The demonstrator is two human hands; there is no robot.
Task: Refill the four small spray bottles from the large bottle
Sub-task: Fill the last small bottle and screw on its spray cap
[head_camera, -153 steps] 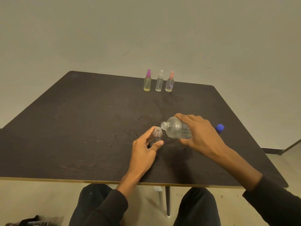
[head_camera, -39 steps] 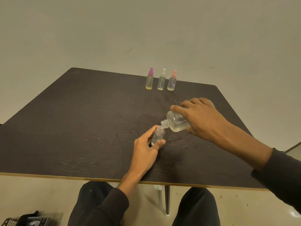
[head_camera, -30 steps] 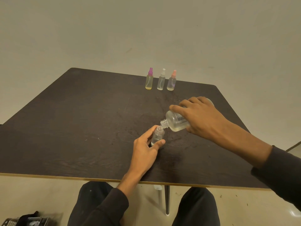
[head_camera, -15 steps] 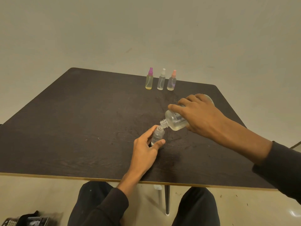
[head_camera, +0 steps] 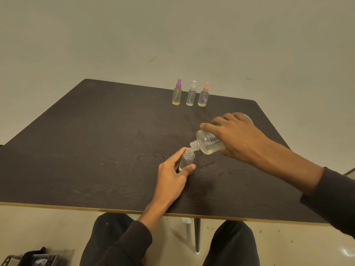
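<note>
From the head view, my left hand (head_camera: 172,174) grips the open small bottle (head_camera: 186,158), thumb on its right side and fingers curled round its left, standing it upright on the table (head_camera: 96,150) somewhat right of the middle and nearer the near edge than the far one. Its spray top is off and its mouth is bare. My right hand (head_camera: 237,139) is wrapped over the large bottle (head_camera: 208,143) from above, fingers curled across its upper side, holding it tipped down to the left so that its uncapped neck sits just above and beside the small bottle's mouth; whether they touch I cannot tell. Clear liquid pools in the lowered shoulder of the large bottle.

My left forearm comes straight in over the near edge; my right arm reaches in from the right, crossing that side of the table at a slant, sleeve pushed up past the wrist.

Three capped spray bottles stand in a tight row near the far edge, right of its middle: the purple-topped bottle (head_camera: 177,93), the white-topped bottle (head_camera: 191,94) and the pink-topped bottle (head_camera: 203,95), well apart from my hands. The left half of the table is open dark surface out to the left edge and far left corner.
</note>
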